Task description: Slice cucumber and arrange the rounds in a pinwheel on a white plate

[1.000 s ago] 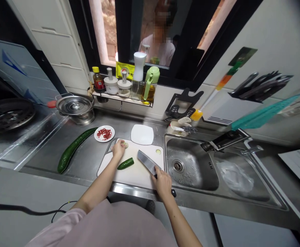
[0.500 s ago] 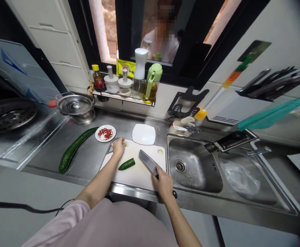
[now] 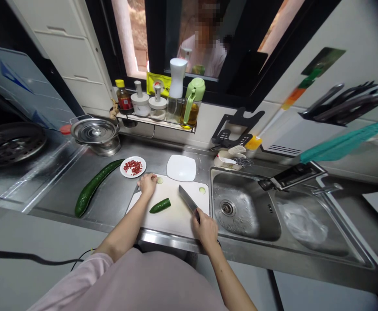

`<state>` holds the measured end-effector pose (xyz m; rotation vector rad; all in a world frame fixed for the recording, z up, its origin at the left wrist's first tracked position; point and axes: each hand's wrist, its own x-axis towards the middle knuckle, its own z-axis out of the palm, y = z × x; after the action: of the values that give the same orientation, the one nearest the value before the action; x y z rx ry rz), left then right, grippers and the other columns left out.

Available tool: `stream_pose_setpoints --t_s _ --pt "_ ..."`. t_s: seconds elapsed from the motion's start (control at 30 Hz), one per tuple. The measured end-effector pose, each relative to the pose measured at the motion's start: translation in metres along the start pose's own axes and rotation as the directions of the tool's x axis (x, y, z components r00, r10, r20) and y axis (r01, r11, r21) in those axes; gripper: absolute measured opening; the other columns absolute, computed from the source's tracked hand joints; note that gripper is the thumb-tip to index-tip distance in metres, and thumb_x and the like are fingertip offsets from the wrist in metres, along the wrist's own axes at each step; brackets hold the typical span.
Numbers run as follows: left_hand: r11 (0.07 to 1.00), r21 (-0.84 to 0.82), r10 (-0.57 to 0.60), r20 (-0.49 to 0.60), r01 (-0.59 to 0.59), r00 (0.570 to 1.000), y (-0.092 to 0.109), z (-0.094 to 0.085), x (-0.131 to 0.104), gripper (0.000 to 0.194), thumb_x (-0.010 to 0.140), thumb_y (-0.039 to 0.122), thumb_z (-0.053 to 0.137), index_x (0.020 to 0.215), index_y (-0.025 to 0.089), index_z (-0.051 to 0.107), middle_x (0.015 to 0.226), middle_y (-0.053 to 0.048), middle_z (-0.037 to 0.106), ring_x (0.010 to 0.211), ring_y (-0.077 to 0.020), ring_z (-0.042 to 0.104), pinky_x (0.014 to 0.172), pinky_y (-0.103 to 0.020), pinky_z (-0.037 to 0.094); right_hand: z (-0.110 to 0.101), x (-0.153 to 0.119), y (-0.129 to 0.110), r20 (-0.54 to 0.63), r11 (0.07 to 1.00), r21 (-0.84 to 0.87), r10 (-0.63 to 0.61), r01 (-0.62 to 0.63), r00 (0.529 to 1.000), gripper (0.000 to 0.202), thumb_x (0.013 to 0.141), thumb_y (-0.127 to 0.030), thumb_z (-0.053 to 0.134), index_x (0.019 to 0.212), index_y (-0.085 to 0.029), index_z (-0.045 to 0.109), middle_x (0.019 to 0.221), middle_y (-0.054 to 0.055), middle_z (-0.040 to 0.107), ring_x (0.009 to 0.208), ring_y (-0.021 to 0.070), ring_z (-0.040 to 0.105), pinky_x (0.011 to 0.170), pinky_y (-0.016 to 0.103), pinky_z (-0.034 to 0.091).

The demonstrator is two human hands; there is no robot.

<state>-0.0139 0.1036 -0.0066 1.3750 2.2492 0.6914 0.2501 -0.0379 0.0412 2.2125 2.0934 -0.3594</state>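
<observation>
My right hand (image 3: 205, 225) grips the black handle of a kitchen knife (image 3: 188, 200). The blade points up and left over the right part of a white cutting board (image 3: 172, 222). A cut piece of cucumber (image 3: 160, 205) lies on the board, left of the blade and apart from it. At the board's upper left corner is my left hand (image 3: 148, 183), palm down, its fingers bent and slightly apart, with nothing visibly held. Beside its fingertips lies a pale cucumber slice (image 3: 159, 180); another cucumber slice (image 3: 202, 190) rests near the upper right corner.
A long whole cucumber (image 3: 93, 188) lies to the left, near a plate (image 3: 123, 173) of chopped red pieces. Behind the board sits a white square dish (image 3: 181, 167). The sink (image 3: 247, 211) adjoins on the right. A lidded steel pot (image 3: 103, 147) and a condiment shelf (image 3: 156, 124) stand behind.
My left hand has shifted slightly left, away from the slice at its fingertips. The knife blade has swung slightly right and turned more upright. The cucumber piece stays in place.
</observation>
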Motion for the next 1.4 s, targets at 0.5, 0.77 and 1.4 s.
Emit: stream_pose_setpoints --t_s 0.5,0.77,1.4 --pt "0.918 -0.362 0.063 -0.271 -0.162 0.961 -0.022 -0.014 -0.087 0.031 0.092 0.036 0.041 0.107 0.019 0.061 0.105 -0.009 0.065 0.093 -0.0178 0.060 0.086 -0.030 0.048 -0.006 0.006 -0.017 0.088 0.989 0.136 0.053 -0.065 0.995 0.034 0.099 -0.030 0.031 0.117 -0.019 0.057 0.090 0.007 0.072 0.080 0.0178 0.065 0.065 0.024 0.033" --pt "0.832 -0.235 0.505 -0.057 -0.503 0.861 -0.034 -0.003 -0.117 0.025 0.092 0.033 0.047 0.097 0.022 0.069 0.106 -0.008 0.065 0.106 -0.0197 0.058 0.098 -0.037 0.045 -0.021 0.004 -0.043 0.174 0.988 0.144 -0.089 0.064 0.981 0.033 0.099 -0.030 0.031 0.118 -0.018 0.055 0.099 0.009 0.071 0.092 0.0189 0.065 0.071 0.024 0.036" --pt "0.765 -0.204 0.626 0.011 -0.611 0.780 -0.042 0.012 -0.106 0.026 0.093 0.031 0.048 0.106 0.023 0.069 0.107 -0.007 0.067 0.104 -0.0168 0.058 0.096 -0.032 0.046 -0.020 -0.009 -0.073 0.227 0.987 0.104 -0.144 0.123 0.963 0.028 0.097 -0.025 0.033 0.111 -0.016 0.055 0.097 0.013 0.070 0.092 0.0218 0.067 0.074 0.028 0.041"
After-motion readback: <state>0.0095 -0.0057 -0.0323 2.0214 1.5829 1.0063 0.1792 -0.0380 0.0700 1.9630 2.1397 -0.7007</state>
